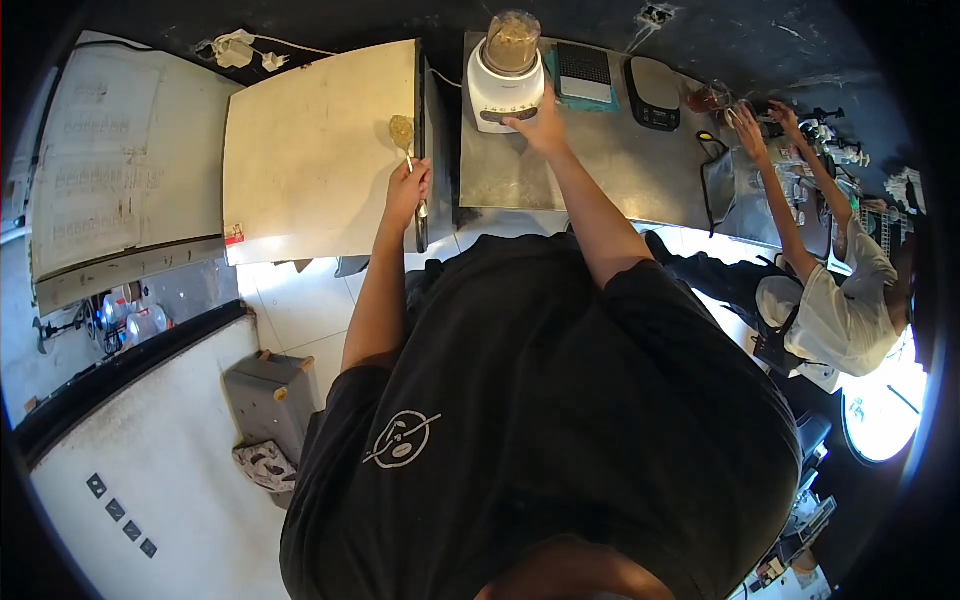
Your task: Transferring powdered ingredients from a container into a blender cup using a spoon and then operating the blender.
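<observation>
My left hand (407,191) grips the handle of a metal spoon (410,161) above the right edge of a pale, flat-topped appliance or cabinet (315,150). A lump of yellowish-brown paste (402,130) fills the spoon's bowl. At the white blender base (491,84), my right hand (546,131) wraps around the front right corner, its thumb on the dark control panel (510,116). A clear blender cup (513,34) stands upright on the base with brownish food inside. Whether the blender is running cannot be told.
The blender stands on a metal counter (517,176) with a black-and-white device (585,71), a kitchen scale (652,94) and a dark face mask or cloth (718,184). To the right, a co-worker (847,315) reaches over cups. A grey bin (270,397) stands on the floor at left.
</observation>
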A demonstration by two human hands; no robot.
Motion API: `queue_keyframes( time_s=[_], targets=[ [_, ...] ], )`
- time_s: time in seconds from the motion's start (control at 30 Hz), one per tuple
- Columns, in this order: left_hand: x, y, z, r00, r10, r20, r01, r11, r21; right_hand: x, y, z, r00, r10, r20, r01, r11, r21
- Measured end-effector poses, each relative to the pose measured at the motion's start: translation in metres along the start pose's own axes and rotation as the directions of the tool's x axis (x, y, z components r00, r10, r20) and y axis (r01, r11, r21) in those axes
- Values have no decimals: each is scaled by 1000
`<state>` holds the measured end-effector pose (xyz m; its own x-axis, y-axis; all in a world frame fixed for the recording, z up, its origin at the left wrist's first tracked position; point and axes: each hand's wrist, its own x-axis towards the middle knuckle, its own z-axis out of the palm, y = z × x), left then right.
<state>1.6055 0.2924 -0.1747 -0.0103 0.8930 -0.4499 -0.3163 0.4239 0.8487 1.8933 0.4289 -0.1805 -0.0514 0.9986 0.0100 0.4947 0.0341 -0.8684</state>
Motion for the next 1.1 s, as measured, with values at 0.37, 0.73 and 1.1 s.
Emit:
queue_keyframes(
  time_s=[0.37,0.73,1.1],
  targets=[
    [1,1,-1,1000,-24,7,24,1000,-15,0,7,0,999,-40,-21,42,997,66],
    [2,5,3,1000,-16,11,16,1000,-22,0,34,-4,1000,0,18,1,999,-45],
    [0,3,2,1000,-19,-2,19,1000,-16,-2,15,5,996,-29,-81,24,998,-61]
  ],
)
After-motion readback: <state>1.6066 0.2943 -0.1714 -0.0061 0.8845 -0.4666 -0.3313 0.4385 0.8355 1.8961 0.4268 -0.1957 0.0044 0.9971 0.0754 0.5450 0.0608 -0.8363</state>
